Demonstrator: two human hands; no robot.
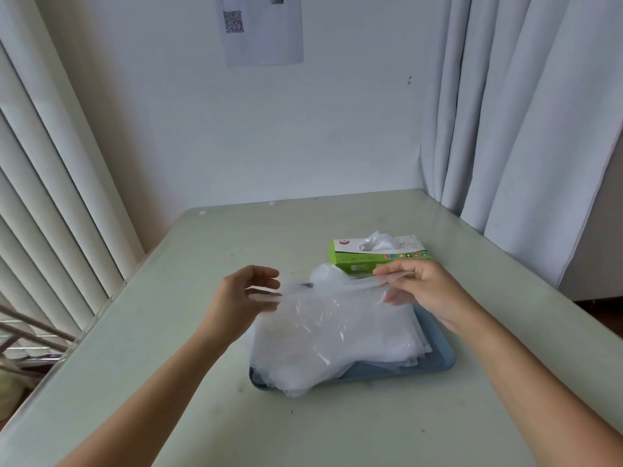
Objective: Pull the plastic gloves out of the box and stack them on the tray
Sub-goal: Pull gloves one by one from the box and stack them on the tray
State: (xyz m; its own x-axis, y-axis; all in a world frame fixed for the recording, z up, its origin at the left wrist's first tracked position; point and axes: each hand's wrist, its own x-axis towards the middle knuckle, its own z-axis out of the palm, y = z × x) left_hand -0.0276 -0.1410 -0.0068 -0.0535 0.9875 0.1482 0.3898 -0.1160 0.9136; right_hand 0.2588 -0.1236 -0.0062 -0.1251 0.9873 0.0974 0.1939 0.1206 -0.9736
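A green and white glove box (350,256) lies on the table behind the tray, with a tuft of clear plastic glove (379,241) sticking out of its top slot. A blue-grey tray (438,360) in front of it carries a loose pile of clear plastic gloves (337,352) that overhangs its front left corner. My right hand (428,291) pinches one clear glove (323,298) by its edge and holds it spread above the pile. My left hand (246,298) hovers at the glove's left edge with fingers spread and relaxed, the fingertips at the plastic.
The pale green table (168,332) stands in a corner: white wall behind, vertical blinds (50,197) along the left, a white curtain (505,129) at the right. A paper sheet with a QR code (263,28) hangs on the wall.
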